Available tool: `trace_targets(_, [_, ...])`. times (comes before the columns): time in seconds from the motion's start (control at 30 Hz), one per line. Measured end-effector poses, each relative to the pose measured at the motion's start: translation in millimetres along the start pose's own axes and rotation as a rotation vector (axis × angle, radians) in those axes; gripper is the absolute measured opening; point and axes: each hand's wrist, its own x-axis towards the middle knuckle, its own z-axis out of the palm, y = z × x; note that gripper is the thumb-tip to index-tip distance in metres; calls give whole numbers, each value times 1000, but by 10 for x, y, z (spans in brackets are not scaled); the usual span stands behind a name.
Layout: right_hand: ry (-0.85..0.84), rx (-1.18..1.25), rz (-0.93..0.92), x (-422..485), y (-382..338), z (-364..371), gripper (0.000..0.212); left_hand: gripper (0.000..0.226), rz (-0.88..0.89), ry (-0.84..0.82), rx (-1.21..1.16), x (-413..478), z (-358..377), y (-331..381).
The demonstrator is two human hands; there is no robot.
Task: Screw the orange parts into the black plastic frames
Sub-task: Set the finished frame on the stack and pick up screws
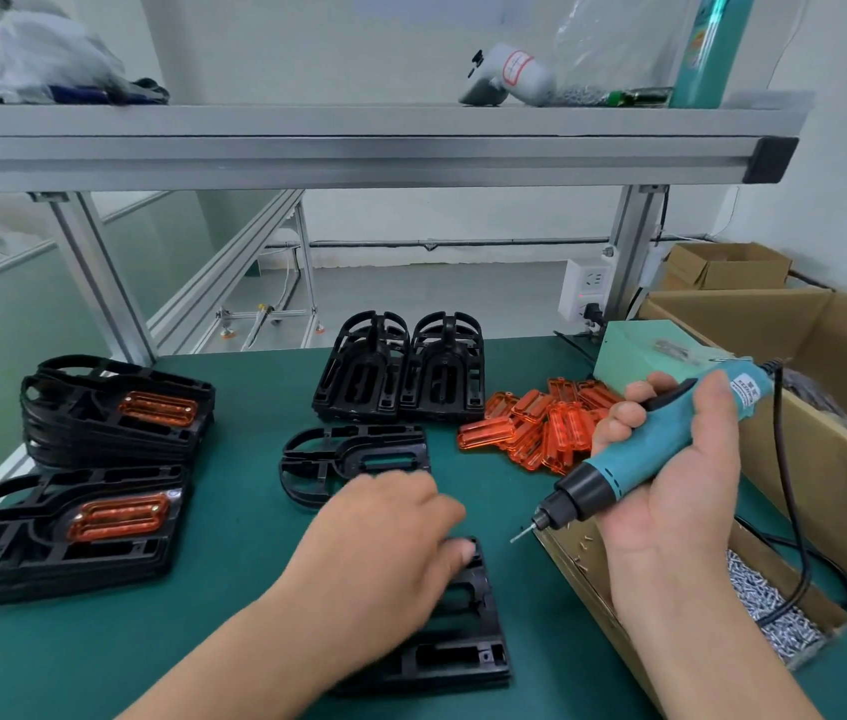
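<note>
Workstation with a green table [234, 511] under an aluminium shelf [359, 148]. Left hand [390, 532] lies palm down, motion-blurred, on the far end of a black frame [463, 646] that rests flat on the table nearest the viewer. Its fingers bend over the frame, but whether they grip it cannot be told. Right hand [671, 485] is closed around a teal electric screwdriver [639, 454], held above the table. The bit points down and to the left, over the corner of a shallow cardboard tray [582, 569] holding silver screws [759, 595]. The screwdriver's black cord [785, 459] runs down across the tray.

A second empty frame [354, 459] lies flat just beyond the left hand. Behind it, two stacks of empty frames [400, 371] stand side by side. A heap of loose orange parts [541, 423] lies to the right of these stacks, just beside the fingers of the right hand.

At the left of the table sit a far stack [115, 407] and a near stack [63, 527] of frames, the top frame of each carrying an orange part in its opening. A large open cardboard box [826, 407] stands along the right side, and a pale green box [639, 350] sits behind the heap.
</note>
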Motion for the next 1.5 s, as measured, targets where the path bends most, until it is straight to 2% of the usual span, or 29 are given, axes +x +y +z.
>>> trace_targets(0.17, [12, 82, 12, 68, 28, -25, 31, 30, -130, 63, 111, 597, 48, -89])
trace_targets(0.37, [16, 72, 20, 103, 48, -10, 33, 16, -201, 30, 204, 1109, 290, -36])
trace_targets(0.83, [-6, 70, 41, 126, 65, -4, 33, 16, -209, -15, 202, 1246, 531, -51])
trace_targets(1.0, [-7, 70, 39, 129, 64, -11, 33, 14, -147, -69, 155, 1067, 352, -11])
trace_targets(1.17, [-24, 49, 27, 95, 79, -35, 31, 14, -152, -24, -27, 563, 64, -50])
trace_targets(1.3, [-28, 18, 20, 65, 96, -26, 31, 25, -134, 5, -206, 63, -82, -169])
trace_targets(1.5, [-55, -15, 1, 4, 120, -26, 30, 35, -49, -19, -313, -443, -57, -197])
